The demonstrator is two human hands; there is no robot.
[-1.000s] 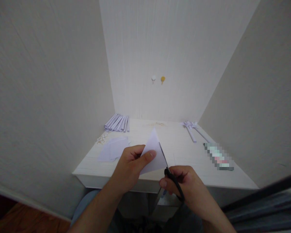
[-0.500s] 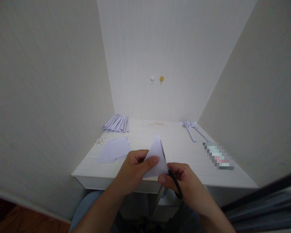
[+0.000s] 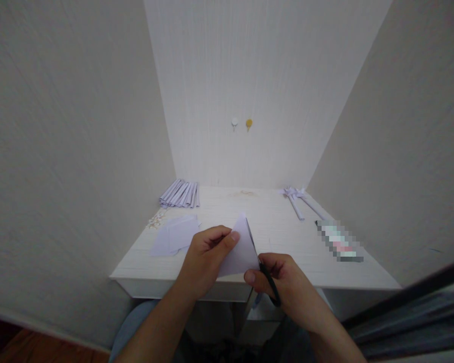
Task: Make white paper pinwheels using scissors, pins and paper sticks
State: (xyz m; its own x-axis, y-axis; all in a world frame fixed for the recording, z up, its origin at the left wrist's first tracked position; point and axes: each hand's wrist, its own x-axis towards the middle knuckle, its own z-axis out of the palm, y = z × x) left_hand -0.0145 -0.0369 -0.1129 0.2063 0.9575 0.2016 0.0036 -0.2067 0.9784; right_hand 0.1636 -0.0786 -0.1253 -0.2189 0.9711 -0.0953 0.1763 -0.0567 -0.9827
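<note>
My left hand (image 3: 206,259) pinches a folded pale lilac paper (image 3: 241,247), a triangular piece held point-up over the front edge of the white table (image 3: 272,234). My right hand (image 3: 287,290) grips black-handled scissors (image 3: 267,277). Their blade runs up along the paper's right edge. Both hands sit close together, just in front of the table edge.
A bundle of folded lilac paper strips (image 3: 179,193) lies at the back left, with flat lilac sheets (image 3: 174,235) and small scraps (image 3: 155,219) nearer. A tied strip bundle (image 3: 297,199) and a blurred packet (image 3: 338,241) lie at the right. Walls close in on three sides.
The paper has come lower and closer to my hands. The scissors have closed in along its right edge, and my right hand has moved up toward the left hand.
</note>
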